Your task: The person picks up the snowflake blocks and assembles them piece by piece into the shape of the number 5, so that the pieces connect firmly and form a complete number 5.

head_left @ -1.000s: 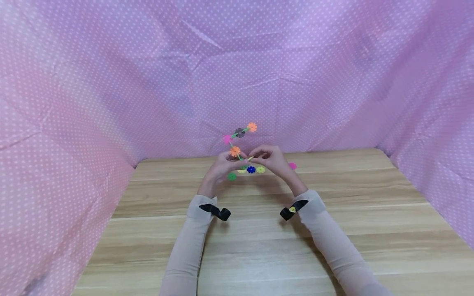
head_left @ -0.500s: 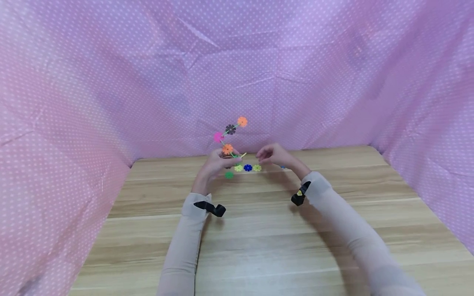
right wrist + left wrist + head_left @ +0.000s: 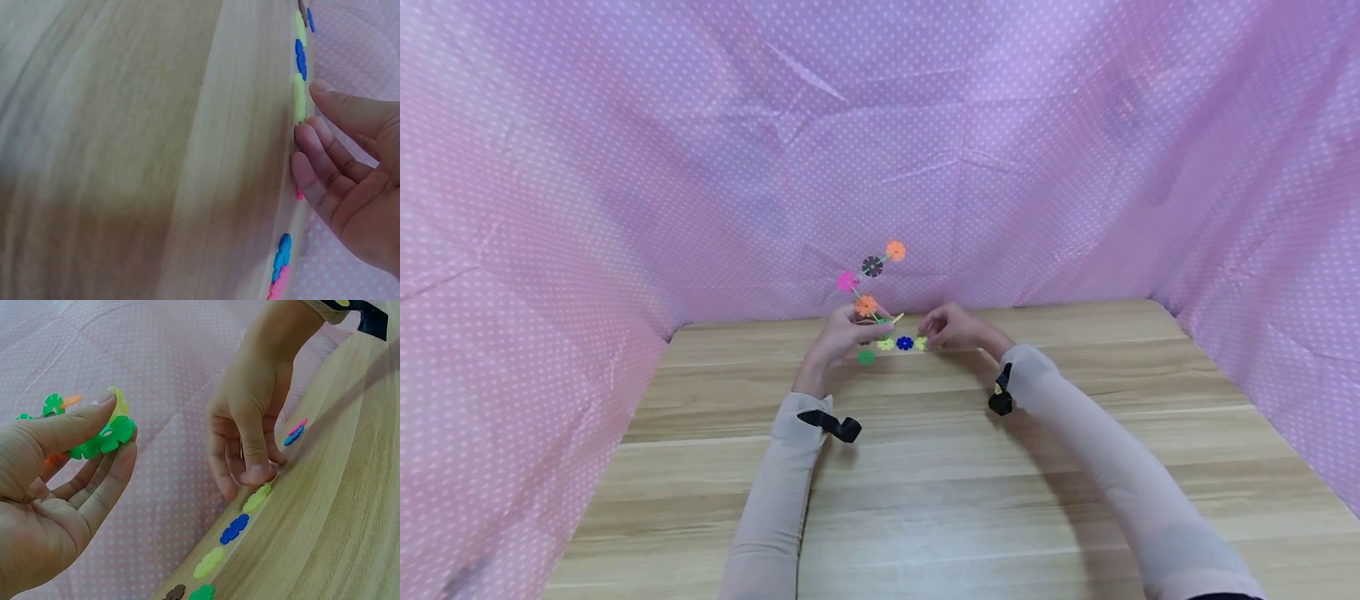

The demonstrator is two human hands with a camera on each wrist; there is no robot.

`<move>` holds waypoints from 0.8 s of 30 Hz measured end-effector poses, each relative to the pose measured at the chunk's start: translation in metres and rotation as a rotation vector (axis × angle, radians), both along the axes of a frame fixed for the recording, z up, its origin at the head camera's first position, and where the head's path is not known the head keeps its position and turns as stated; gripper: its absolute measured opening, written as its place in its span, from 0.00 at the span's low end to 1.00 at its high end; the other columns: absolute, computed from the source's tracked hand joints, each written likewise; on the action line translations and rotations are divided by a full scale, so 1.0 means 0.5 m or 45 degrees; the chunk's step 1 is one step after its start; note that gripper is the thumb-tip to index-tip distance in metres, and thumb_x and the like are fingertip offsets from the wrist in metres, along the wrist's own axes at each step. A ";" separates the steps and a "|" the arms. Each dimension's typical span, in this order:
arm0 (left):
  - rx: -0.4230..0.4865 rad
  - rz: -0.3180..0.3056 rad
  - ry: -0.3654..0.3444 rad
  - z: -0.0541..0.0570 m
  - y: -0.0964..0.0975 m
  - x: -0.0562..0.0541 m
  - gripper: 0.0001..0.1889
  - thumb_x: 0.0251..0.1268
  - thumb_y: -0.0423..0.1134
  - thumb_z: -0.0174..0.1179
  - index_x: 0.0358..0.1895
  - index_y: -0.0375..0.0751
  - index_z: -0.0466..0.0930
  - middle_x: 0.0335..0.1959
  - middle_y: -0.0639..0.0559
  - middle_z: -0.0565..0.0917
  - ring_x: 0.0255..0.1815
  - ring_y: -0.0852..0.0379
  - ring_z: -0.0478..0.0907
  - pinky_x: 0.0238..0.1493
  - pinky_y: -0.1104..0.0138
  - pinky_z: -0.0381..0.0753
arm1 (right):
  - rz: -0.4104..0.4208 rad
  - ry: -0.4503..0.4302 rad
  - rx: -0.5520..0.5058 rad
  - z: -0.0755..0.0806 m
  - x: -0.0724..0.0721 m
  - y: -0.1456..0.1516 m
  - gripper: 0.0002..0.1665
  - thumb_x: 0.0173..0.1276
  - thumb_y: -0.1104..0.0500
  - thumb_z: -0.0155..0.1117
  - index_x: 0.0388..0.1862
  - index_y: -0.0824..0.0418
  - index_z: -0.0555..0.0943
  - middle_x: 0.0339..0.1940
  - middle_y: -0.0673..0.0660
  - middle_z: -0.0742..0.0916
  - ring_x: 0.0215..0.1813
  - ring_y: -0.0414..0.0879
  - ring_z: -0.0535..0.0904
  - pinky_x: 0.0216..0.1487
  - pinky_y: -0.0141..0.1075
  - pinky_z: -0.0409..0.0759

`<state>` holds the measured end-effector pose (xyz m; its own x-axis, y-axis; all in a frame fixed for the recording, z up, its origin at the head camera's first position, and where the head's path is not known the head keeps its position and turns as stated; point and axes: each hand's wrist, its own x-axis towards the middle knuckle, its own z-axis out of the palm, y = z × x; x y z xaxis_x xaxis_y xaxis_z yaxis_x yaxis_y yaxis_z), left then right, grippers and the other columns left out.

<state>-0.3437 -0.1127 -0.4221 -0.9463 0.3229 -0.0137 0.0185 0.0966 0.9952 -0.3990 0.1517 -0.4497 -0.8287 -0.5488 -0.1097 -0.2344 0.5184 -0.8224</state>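
My left hand point(image 3: 837, 340) pinches a chain of flower-shaped plastic interlocking discs between thumb and fingers. Above the hand the chain bends through an orange disc point(image 3: 866, 306), a pink disc point(image 3: 847, 282), a black disc point(image 3: 872, 267) and another orange disc point(image 3: 896, 250). At the held end, in the left wrist view, a green disc point(image 3: 117, 433) carries a yellow disc point(image 3: 119, 406) set on edge. Low over the table, my right hand point(image 3: 958, 327) has its loosely bent fingertips at a flat yellow disc point(image 3: 256, 498). Its thumb stands apart from the fingers in the right wrist view.
On the wooden table point(image 3: 925, 467) a blue disc point(image 3: 234, 529), a second yellow disc point(image 3: 209, 562), a green disc point(image 3: 867, 357) and a brown disc point(image 3: 175, 592) lie near the back edge. Further right are blue point(image 3: 282, 256) and pink discs point(image 3: 279, 284). A dotted pink cloth point(image 3: 880, 150) hangs behind.
My right hand has let go of the yellow disc on the chain's end, drawn back rightward, then come down to the loose yellow disc. My left hand still holds the chain, shifted slightly left.
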 end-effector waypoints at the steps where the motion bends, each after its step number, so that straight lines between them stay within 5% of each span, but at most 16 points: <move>1: -0.003 0.002 -0.003 0.000 0.001 0.001 0.09 0.63 0.39 0.72 0.44 0.45 0.85 0.32 0.58 0.85 0.33 0.59 0.75 0.42 0.60 0.78 | 0.014 0.004 -0.005 0.000 0.000 0.000 0.20 0.61 0.71 0.72 0.53 0.72 0.83 0.33 0.60 0.87 0.32 0.40 0.78 0.32 0.29 0.79; 7: 0.008 0.001 0.006 0.001 0.002 0.001 0.07 0.65 0.38 0.71 0.42 0.46 0.85 0.31 0.59 0.84 0.32 0.60 0.74 0.39 0.62 0.74 | 0.093 0.111 0.030 -0.002 0.003 -0.002 0.19 0.61 0.71 0.72 0.51 0.73 0.84 0.26 0.52 0.83 0.29 0.38 0.73 0.29 0.26 0.72; 14: 0.019 0.005 -0.011 0.000 0.001 -0.001 0.14 0.65 0.37 0.70 0.52 0.37 0.82 0.32 0.59 0.84 0.33 0.60 0.74 0.43 0.59 0.76 | 0.027 0.155 0.125 -0.008 0.003 -0.008 0.19 0.56 0.71 0.76 0.47 0.72 0.84 0.36 0.64 0.85 0.37 0.43 0.75 0.38 0.27 0.75; 18: 0.026 0.002 -0.017 -0.001 0.000 -0.001 0.22 0.66 0.37 0.69 0.60 0.32 0.79 0.34 0.58 0.84 0.34 0.59 0.74 0.48 0.54 0.76 | 0.008 0.162 0.089 -0.008 0.011 -0.007 0.18 0.56 0.73 0.75 0.46 0.73 0.82 0.39 0.67 0.85 0.38 0.45 0.77 0.39 0.28 0.78; 24: 0.007 0.007 0.013 -0.006 -0.002 -0.003 0.18 0.65 0.37 0.70 0.57 0.37 0.82 0.34 0.59 0.84 0.34 0.60 0.74 0.46 0.56 0.76 | -0.030 0.121 -0.026 -0.015 0.020 0.002 0.13 0.62 0.74 0.69 0.46 0.72 0.82 0.35 0.64 0.85 0.36 0.45 0.78 0.33 0.28 0.79</move>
<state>-0.3449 -0.1136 -0.4249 -0.9483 0.3174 -0.0024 0.0279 0.0910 0.9955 -0.3890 0.1527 -0.4570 -0.8476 -0.5303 -0.0190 -0.2999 0.5082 -0.8073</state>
